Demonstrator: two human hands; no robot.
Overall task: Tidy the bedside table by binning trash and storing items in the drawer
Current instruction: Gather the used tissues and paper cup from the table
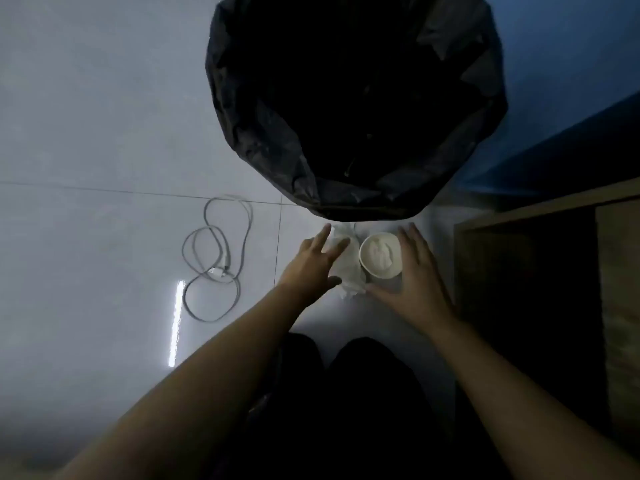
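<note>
A bin lined with a black bag (263,143) stands on the pale floor straight ahead, its inside dark. Just in front of it lie crumpled white tissue (348,271) and a white paper cup (380,255) with something white inside. My left hand (313,263) hovers over the tissue's left side, fingers spread, and I cannot tell if it touches. My right hand (415,271) is spread beside the cup's right rim, thumb reaching under it, holding nothing.
A coiled white charging cable (214,258) lies on the floor tiles to the left. A wooden bedside unit (540,216) with a dark open compartment stands at the right, against a blue wall (568,64). My dark-clad knees are at the bottom centre.
</note>
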